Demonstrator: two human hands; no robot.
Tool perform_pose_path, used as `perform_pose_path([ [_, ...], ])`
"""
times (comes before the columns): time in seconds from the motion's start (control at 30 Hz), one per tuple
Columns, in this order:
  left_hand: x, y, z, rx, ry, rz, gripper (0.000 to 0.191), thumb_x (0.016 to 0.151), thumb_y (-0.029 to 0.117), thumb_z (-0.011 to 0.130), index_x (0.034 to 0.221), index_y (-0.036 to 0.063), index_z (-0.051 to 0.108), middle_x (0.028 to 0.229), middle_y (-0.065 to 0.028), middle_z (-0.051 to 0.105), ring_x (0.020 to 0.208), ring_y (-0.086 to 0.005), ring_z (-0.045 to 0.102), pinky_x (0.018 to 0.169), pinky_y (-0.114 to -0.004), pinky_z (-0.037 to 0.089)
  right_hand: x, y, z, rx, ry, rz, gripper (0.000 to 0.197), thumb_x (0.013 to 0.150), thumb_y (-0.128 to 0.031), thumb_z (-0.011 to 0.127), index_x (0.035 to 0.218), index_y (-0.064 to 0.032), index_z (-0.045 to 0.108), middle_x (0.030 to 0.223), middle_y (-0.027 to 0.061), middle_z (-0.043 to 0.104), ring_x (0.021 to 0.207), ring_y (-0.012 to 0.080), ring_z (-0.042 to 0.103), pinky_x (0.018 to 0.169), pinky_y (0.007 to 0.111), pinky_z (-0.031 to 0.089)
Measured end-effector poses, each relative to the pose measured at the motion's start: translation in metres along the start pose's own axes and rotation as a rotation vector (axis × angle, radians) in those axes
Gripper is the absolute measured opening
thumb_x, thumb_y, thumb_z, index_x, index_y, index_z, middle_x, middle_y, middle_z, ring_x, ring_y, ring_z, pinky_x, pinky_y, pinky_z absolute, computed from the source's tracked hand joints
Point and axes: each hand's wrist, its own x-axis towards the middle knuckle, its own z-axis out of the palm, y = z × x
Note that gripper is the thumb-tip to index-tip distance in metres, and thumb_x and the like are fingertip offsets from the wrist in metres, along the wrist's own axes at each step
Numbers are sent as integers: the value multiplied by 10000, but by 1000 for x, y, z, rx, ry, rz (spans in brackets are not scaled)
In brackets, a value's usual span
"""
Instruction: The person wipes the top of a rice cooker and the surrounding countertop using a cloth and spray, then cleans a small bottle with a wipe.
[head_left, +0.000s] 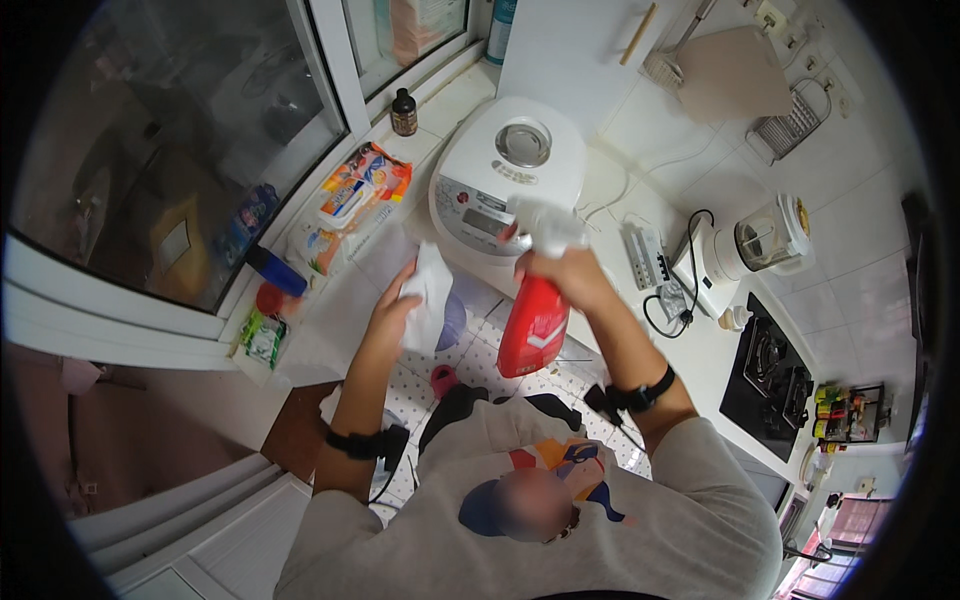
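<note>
My right hand (566, 274) is closed round the neck of a red spray bottle (531, 330), whose pale trigger head (551, 225) looks blurred. In my left hand (394, 307) is a folded white cloth or wipe (427, 304), pinched between thumb and fingers. Both hands are in front of my body, over the tiled floor. Just beyond the spray head stands a white rice cooker (480, 165) on the counter, its lid closed and its panel facing me.
Wipes packs (349, 195), a dark bottle (404, 112) and a blue cylinder (277, 271) line the window ledge at left. To the right are a power strip (646, 259), a blender (765, 236) with a black cord, and a gas hob (769, 375). A cabinet door (570, 60) rises behind the cooker.
</note>
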Motion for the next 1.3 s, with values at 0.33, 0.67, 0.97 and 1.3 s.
perform_pose_path([
  [0.33,-88,-35,-115,-158,296,-289,590,702,-17,403,1290,21,361,1174,-147,493,1033,-244,519,858,-325,441,199,-22,-14,184,222,277,143,683,-4,568,809,26,509,738,116,555,572,217,568,511,331,497],
  [0.67,-138,-40,-155,-296,504,-220,598,692,-16,414,1285,12,345,1173,-175,477,1054,-295,502,873,-378,440,270,-6,-44,2,388,368,87,669,27,569,730,24,507,643,108,538,575,256,584,533,376,502],
  [0.97,-133,-39,-161,-389,556,-154,604,698,1,429,1293,2,322,1187,-186,461,1062,-301,492,886,-380,430,296,-44,-72,-74,550,276,146,709,-2,590,822,60,519,736,128,554,659,282,606,580,391,496],
  [1.3,-112,-41,-153,-381,458,-102,598,694,45,466,1274,-12,330,1123,-172,487,989,-285,520,839,-362,450,291,-41,-69,-139,479,381,195,715,-7,592,871,73,507,733,130,538,614,268,588,561,387,504],
])
